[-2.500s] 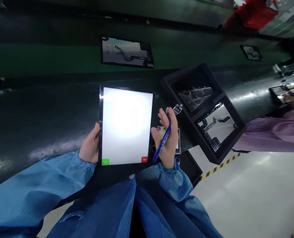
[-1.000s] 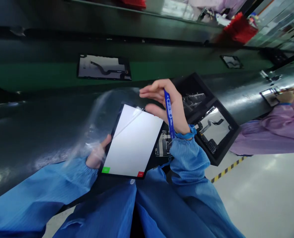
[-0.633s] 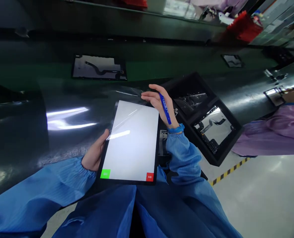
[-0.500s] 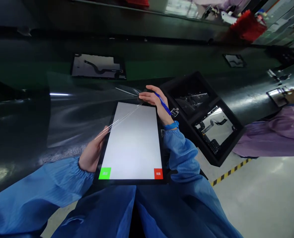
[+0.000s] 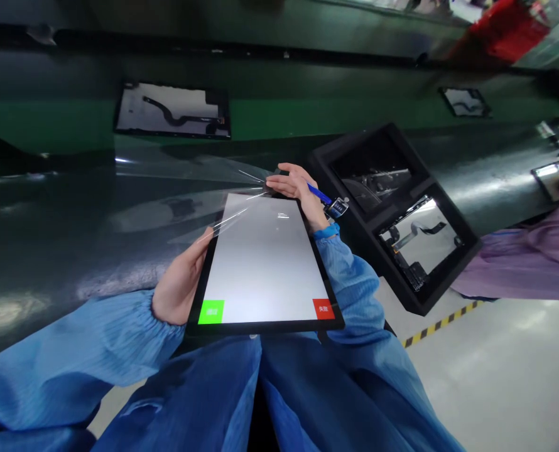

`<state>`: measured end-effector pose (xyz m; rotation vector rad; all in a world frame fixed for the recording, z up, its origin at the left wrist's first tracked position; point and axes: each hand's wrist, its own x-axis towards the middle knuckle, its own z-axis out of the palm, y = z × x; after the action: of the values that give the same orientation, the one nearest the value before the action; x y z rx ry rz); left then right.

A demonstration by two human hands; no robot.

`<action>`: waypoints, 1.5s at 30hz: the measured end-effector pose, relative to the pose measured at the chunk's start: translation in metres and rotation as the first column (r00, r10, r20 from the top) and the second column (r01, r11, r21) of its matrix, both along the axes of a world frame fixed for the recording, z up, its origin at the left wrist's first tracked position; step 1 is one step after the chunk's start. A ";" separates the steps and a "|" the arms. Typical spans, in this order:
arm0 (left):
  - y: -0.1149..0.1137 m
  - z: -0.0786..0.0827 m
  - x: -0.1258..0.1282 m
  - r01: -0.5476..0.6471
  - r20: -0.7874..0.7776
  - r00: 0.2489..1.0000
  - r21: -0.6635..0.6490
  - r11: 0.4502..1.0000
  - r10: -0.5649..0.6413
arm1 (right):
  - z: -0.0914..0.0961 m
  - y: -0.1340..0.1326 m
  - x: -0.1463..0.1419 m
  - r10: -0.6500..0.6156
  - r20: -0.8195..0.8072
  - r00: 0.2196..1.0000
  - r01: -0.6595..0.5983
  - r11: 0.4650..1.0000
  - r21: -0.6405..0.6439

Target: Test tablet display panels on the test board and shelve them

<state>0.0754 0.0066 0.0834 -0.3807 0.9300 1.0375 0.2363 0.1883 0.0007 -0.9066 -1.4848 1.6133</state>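
Head view: a flat rectangular tablet [image 5: 267,263], with a smooth white-lit screen and a thin black border, is held in front of the blue coat [image 5: 204,389], whose woven cloth is creased. A green square [image 5: 211,312] and a red square [image 5: 324,309] are shown at its lower corners. Its left edge is gripped by the left hand [image 5: 180,279], thumb laid along the border. By the right hand [image 5: 298,191], a corner of clear film [image 5: 166,179] is pinched at the tablet's far edge, fingers close together; a slim blue pen [image 5: 320,194] is tucked in the same hand. The film, glossy and thin, is drawn into sharp folds that fan out leftward over the dark, shiny bench [image 5: 95,251]; whether the tablet is touched by it cannot be told. Just beside the right wrist, a small shiny metal piece [image 5: 338,207] is seen. A matte black tray [image 5: 399,201] is set askew on the right, split into two compartments; in the nearer one, a grey-faced panel [image 5: 421,242] with a curved ribbon cable is seated. A similar panel [image 5: 176,110] is laid beyond the film. At the right, a co-worker's mauve sleeve [image 5: 529,257] is seen
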 end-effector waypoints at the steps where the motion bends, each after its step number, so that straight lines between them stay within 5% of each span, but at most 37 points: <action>1: 0.000 -0.001 0.000 0.004 0.007 1.000 -0.002 1.000 -0.004 | 0.001 -0.001 0.000 -0.001 -0.001 1.000 0.001 1.000 -0.009; 17: 0.004 -0.020 -0.009 0.028 -0.097 0.995 -0.067 0.997 -0.034 | 0.012 -0.005 0.012 -0.064 -0.175 0.983 0.081 0.992 0.094; 25: 0.000 -0.031 -0.003 0.022 -0.189 0.982 -0.028 0.999 -0.026 | 0.021 -0.006 0.017 -0.183 -0.076 0.980 0.191 0.974 0.124; 30: 0.005 -0.045 -0.010 0.040 -0.216 0.976 0.008 0.999 -0.038 | 0.018 0.000 0.019 -0.146 -0.243 0.959 0.199 0.957 0.212; 32: 0.006 -0.049 -0.013 0.052 -0.199 0.978 -0.011 0.999 -0.054 | 0.023 -0.004 0.021 -0.191 -0.245 0.950 0.260 0.922 0.289; 35: 0.006 -0.056 -0.016 0.064 -0.242 0.968 0.002 0.998 -0.061 | 0.041 -0.022 0.026 -0.343 -0.150 0.927 0.370 0.784 0.497; 37: 0.004 -0.061 -0.016 0.084 -0.275 0.959 0.061 0.995 -0.064 | 0.055 -0.041 0.029 -0.342 0.010 0.940 0.252 0.710 0.658; 39: 0.002 -0.065 -0.016 0.115 -0.290 0.954 0.118 0.986 -0.077 | 0.063 -0.062 0.029 -0.206 0.292 0.934 -0.089 0.656 0.749; 42: 0.000 -0.067 -0.015 0.138 -0.281 0.955 0.158 0.978 -0.089 | 0.057 -0.088 0.022 -0.033 0.658 0.752 -0.547 0.525 0.652; 45: -0.001 -0.066 -0.014 0.125 -0.242 0.967 0.176 0.976 -0.080 | 0.035 -0.106 0.017 -0.028 0.768 0.640 -0.660 0.490 0.569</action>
<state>0.0611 0.0061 0.0170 -0.0492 1.0387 1.0797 0.2530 0.0823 0.0357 -0.6444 -2.8028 0.4900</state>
